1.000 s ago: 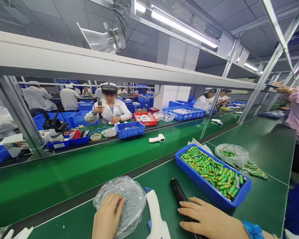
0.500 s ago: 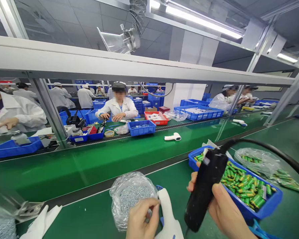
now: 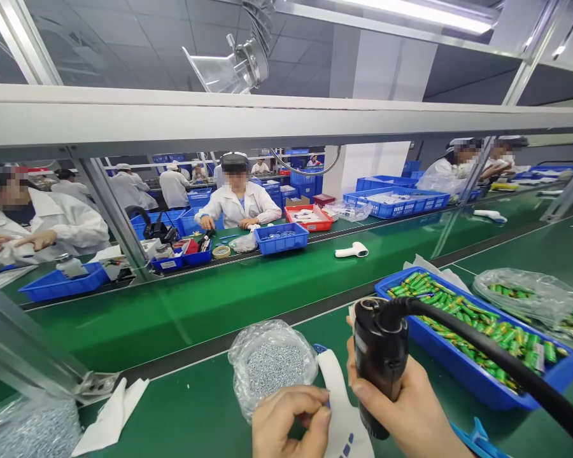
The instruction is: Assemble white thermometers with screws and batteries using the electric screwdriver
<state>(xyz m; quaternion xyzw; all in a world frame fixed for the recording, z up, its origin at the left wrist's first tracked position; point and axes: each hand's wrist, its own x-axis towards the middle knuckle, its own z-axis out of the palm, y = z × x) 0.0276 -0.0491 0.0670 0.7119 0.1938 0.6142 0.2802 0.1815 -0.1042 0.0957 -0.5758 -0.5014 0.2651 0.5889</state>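
My right hand (image 3: 405,401) is wrapped round a black electric screwdriver (image 3: 381,350), held nearly upright with its cable at the top; its tip is hidden. Thumb and fingers of my left hand (image 3: 291,423) are pinched together; whatever they hold is too small to make out. Beneath and between my hands lies a white gun-shaped thermometer housing (image 3: 346,420), its handle pointing away from me. Just beyond my left hand, a clear plastic bag (image 3: 241,362) stands open, full of small silvery screws (image 3: 274,366).
On the right a blue bin (image 3: 487,397) holds many green batteries (image 3: 487,334), beside a bag of more batteries (image 3: 530,289). White paper (image 3: 112,416) and another screw bag (image 3: 33,426) lie left. A thermometer (image 3: 352,250) rests on the green belt (image 3: 210,296); co-workers sit beyond.
The screwdriver has swung from a slant to nearly upright and moved over the housing. My left hand stays pinched beside the housing. The whole view has shifted slightly.
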